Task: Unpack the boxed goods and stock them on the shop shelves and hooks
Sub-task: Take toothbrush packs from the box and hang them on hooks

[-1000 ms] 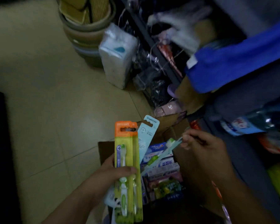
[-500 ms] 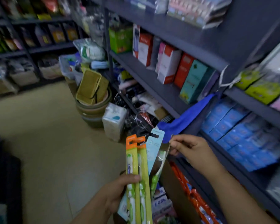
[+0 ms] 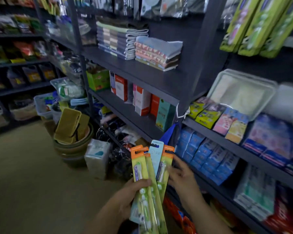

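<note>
change: we have lifted our view from the box to the shelves | left hand [image 3: 134, 191] clamps the fanned toothbrush packs [image 3: 149, 179] low in front of the shelving | right hand [image 3: 181, 176] now steadies them, fingers spread | next: likely the hanging toothbrush packs [image 3: 260, 26] upper right

Dim, motion-blurred, warped wide-angle edges

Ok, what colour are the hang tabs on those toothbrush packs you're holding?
Orange on the green toothbrush packs, light blue on one between them; head view.
</note>
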Demonstrator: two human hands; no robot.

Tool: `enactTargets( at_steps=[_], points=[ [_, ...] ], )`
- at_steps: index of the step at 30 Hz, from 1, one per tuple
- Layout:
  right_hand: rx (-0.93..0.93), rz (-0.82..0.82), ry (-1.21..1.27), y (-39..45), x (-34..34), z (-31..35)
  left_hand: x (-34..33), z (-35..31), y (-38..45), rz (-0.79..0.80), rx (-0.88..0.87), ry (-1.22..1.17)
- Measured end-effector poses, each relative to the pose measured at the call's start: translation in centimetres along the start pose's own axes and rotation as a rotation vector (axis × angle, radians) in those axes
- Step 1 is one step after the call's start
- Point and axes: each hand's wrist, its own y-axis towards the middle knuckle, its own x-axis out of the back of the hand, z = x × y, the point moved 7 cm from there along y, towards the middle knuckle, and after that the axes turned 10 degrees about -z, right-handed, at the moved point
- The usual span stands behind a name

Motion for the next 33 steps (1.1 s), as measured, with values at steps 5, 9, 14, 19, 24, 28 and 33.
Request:
enactTargets(
  at_steps=[5,9,14,19,24,28,33],
  points=[
    [-0.147,0.015,0.01,-0.6,0.5,-3.2,-1.9,-0.9,0.7,-0.034,-0.069,-0.014],
    [-0.109,0.089,-0.004,-1.0,0.6,-2.4,-3.4,-1.2,1.2,-0.05,-0.116,-0.001],
    [-0.07,0.244,-0.104,-1.2,0.8,-2.2,-5.1,-1.6,1.3,-0.049,-0.183,0.049],
    [0.0,0.111,-0.172,-0.6,2.2,-1.6,-6.4,-1.7,1.1,-0.053,-0.24,0.076],
    [0.069,0.06,-0.122,-0.7,3.5,-1.2,-6.5,-1.5,0.8,-0.022,-0.257,0.057],
    [0.085,0.024,-0.033,-1.2,4.1,-0.8,-6.3,-1.2,0.4,-0.046,-0.25,0.018],
    [0.066,-0.044,0.085,-1.4,4.5,-0.3,-6.0,-1.1,-0.4,-0.085,-0.264,-0.082]
  ],
)
